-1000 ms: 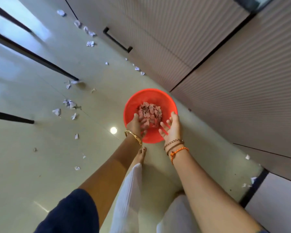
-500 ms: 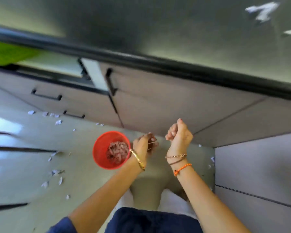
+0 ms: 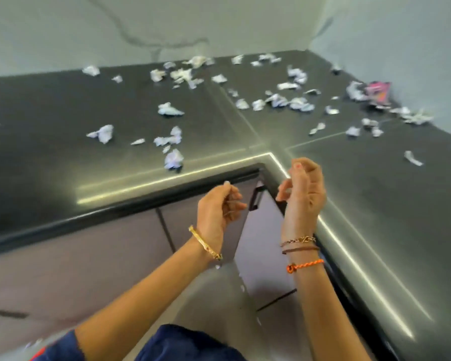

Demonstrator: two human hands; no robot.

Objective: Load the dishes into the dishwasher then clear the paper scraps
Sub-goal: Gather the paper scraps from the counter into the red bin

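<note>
Dark grey glossy L-shaped countertop (image 3: 62, 121), with one arm along the far wall and one arm down the right side, inner corner near the middle of the view.

Crumpled white paper scraps (image 3: 171, 109) scattered over the countertop: a loose group near the front edge of the far arm, left of the inner corner; a denser line near the back edge by the wall; many more toward the far right corner and along the right arm. One single scrap (image 3: 412, 158) apart from the others on the right arm. Among the scraps close to the far right corner, a pink and dark wrapper (image 3: 378, 92), blurred, print not readable.

No container visible here; the scraps not inside anything, all loose on the surface.

Left hand (image 3: 216, 207) raised in front of the countertop edge, fingers loosely curled, nothing held. Right hand (image 3: 303, 190) raised just beside the inner corner, fingers also loosely curled, thumb up, holding nothing. Both hands apart from each other and not touching the countertop. Gold bangle (image 3: 205, 243) on the left wrist; orange braided thread (image 3: 306, 264) and thin brown bracelets on the right wrist.

Below the countertop, grey-mauve cabinet fronts (image 3: 89, 256) with a black bar handle (image 3: 254, 198) near the inner corner.
</note>
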